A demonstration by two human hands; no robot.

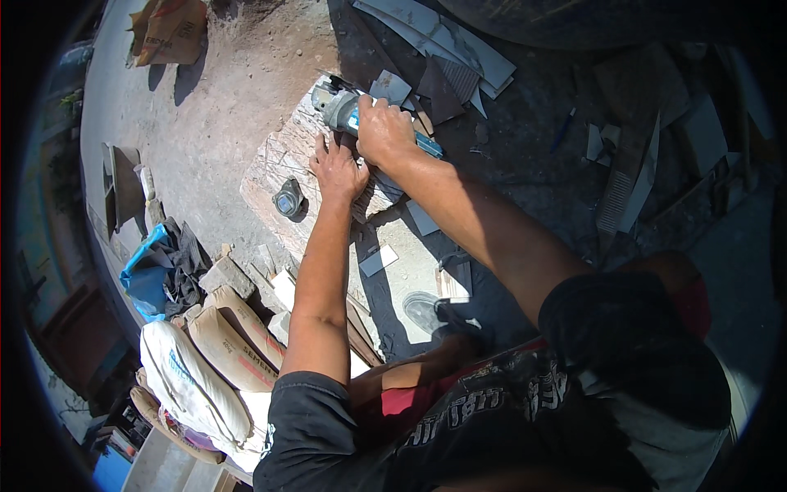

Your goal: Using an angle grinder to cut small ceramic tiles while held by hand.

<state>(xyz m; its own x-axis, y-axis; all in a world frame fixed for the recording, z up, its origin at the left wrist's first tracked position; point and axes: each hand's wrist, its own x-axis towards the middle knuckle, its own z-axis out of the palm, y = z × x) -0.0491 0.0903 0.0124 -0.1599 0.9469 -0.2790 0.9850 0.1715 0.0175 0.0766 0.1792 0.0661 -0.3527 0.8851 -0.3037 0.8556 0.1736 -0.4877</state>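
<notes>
On one tile (270, 176), two hands, left hand (338, 170), right hand (384, 131), one grinder (340, 105)

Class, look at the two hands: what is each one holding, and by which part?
The right hand grips the angle grinder around its body. The left hand holds nothing; it presses flat on the tile.

Several stuffed sacks are lying piled at the lower left: a white sack (184, 379) with blue print is resting beside two tan paper sacks (238, 340) bearing red and dark bands. A crumpled blue plastic bag (146, 275) is sitting just above them. A brown cardboard box (170, 30) with red print is standing at the upper left.
</notes>
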